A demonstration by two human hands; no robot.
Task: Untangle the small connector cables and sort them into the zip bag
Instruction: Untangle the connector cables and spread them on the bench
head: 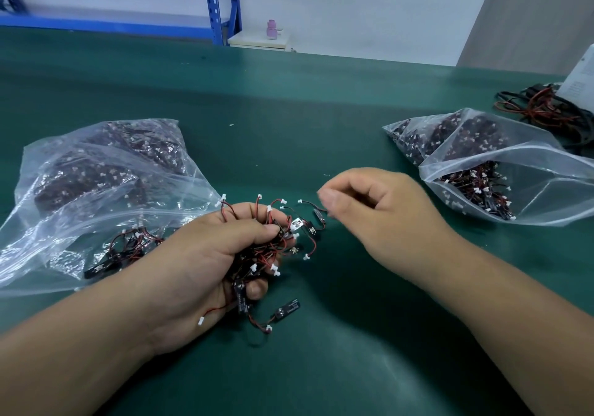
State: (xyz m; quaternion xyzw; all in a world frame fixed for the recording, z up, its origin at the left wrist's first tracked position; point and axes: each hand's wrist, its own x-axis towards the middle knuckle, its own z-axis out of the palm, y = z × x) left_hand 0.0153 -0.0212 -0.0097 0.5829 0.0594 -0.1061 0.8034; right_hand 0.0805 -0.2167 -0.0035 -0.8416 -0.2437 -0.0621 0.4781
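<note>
My left hand (pixel 205 264) grips a tangled bunch of small connector cables (pixel 273 248), red and black wires with white plugs and black tabs, just above the green table. My right hand (pixel 373 210) hovers to the right of the bunch with its fingers curled. Its thumb and forefinger pinch the end of one cable (pixel 310 205) that sticks out of the bunch; the view is blurred there. An open zip bag (pixel 527 190) holding sorted cables lies to the right of that hand. A larger clear bag (pixel 96 190) full of cables lies on the left.
A second, closed bag of cables (pixel 427 136) lies behind the open one. A pile of thicker red and black wires (pixel 540 107) and a white box (pixel 578 84) sit at the far right. A loose cable (pixel 283 314) lies below my left hand.
</note>
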